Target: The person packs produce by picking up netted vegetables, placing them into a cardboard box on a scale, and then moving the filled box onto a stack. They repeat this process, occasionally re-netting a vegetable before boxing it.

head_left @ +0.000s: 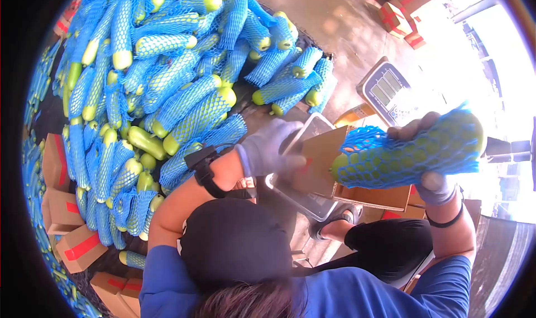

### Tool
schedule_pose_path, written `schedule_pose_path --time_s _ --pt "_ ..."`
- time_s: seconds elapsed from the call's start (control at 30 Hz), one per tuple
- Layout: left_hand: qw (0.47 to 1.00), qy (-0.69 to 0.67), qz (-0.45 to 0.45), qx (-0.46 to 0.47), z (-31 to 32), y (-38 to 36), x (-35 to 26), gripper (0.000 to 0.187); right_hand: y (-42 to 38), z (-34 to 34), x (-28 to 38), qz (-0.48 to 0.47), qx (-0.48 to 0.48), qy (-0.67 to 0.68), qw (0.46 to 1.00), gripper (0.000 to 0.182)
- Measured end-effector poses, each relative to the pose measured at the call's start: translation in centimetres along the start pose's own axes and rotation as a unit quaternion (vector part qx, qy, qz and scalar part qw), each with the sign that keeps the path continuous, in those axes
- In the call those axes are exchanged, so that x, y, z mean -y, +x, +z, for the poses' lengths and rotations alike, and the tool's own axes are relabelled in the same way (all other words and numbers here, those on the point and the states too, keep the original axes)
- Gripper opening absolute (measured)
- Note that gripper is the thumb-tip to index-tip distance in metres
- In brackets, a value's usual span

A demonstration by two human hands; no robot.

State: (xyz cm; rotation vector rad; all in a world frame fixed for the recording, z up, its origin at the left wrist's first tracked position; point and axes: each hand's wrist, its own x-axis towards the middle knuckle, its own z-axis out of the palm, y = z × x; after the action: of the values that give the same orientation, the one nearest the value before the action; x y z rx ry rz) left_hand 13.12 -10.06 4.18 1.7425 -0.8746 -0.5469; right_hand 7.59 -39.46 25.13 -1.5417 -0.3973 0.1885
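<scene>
My right hand (432,156) grips a long green gourd (407,153) in a blue foam net, its thumb below and its fingers over the top. The gourd lies nearly level above an open cardboard box (321,161). My left hand (271,150), in a pale glove and smeared by motion, is beside the box's left side; whether it touches the box cannot be made out. The box rests on a scale's metal tray (304,198). Behind it stands the scale's display (385,89).
A large heap of netted gourds (173,78) fills the left and upper left. Cardboard boxes with red tape (81,248) stand at the lower left, and more boxes (395,21) are at the upper right. A sandalled foot (335,223) is below the tray.
</scene>
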Motion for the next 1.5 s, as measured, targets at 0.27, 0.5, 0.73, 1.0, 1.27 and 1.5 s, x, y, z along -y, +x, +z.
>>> schedule_pose_path --time_s 0.27,0.5,0.73,1.0,1.27,1.5 --pt "0.974 -0.082 -0.194 -0.086 4.4 -4.2 7.4 0.054 -1.3 -8.5 3.0 -0.029 0.039 0.018 0.999 0.070" --pt "0.912 -0.173 -0.322 -0.186 8.2 -13.3 7.8 0.045 -1.6 -4.0 -7.7 0.394 0.248 -0.360 0.808 0.049" --pt "0.834 0.049 -0.328 -0.442 8.0 -23.3 7.5 0.025 0.8 4.8 -20.7 0.087 0.475 -0.607 0.631 0.040" --pt "0.820 0.431 -0.255 -0.278 3.1 -11.6 7.4 0.046 0.4 5.7 -23.0 0.114 0.483 -0.656 0.570 0.040" --pt "0.678 0.542 -0.469 -0.162 2.4 -4.4 23.9 0.035 3.8 4.2 -25.2 0.208 0.494 -0.672 0.511 0.040" --pt "0.775 0.400 -0.454 -0.184 0.2 -5.9 14.5 0.079 3.5 3.3 -26.7 0.241 0.517 -0.655 0.496 0.040"
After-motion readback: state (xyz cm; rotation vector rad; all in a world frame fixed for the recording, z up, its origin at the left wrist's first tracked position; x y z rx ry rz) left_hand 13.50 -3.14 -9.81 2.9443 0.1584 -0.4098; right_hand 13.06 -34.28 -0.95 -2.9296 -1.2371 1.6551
